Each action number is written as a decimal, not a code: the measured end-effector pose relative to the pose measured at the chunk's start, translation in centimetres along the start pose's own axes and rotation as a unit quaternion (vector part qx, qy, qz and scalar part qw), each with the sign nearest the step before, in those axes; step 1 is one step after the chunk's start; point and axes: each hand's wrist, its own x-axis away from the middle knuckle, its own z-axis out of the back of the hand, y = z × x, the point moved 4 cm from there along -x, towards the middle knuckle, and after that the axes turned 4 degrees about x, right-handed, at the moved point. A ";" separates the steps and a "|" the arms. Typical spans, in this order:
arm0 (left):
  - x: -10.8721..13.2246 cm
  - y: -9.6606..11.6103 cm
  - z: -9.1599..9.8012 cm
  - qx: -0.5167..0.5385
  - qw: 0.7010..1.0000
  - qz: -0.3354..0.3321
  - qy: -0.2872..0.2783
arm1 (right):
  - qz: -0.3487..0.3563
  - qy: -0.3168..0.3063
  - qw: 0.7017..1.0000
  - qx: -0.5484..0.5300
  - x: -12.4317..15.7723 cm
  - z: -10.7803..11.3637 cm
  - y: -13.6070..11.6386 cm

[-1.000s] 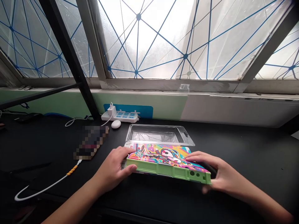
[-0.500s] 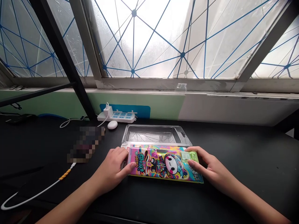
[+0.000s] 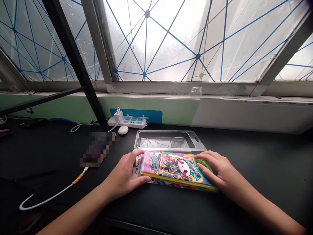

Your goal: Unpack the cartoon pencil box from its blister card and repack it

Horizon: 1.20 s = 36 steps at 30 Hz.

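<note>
The left forearm is bare in the lower left of the frame, slim and smooth in outline, broadest near the bottom edge and narrowing evenly to a bare wrist. The right forearm, in the lower right, is bare too and tapers the same way. The left hand and right hand, both near the lower middle, are ungloved, with slender fingers and rounded thumb tips; nail details are too small to tell.

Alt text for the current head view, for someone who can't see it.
Left hand and right hand hold a colorful pencil box at its two ends, over a black desk. Behind it lies a clear plastic package.
</note>
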 end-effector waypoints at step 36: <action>-0.5 -0.8 0.6 0.084 0.996 0.017 -0.035 | 0.333 0.152 0.927 0.077 0.0 1.9 -11.8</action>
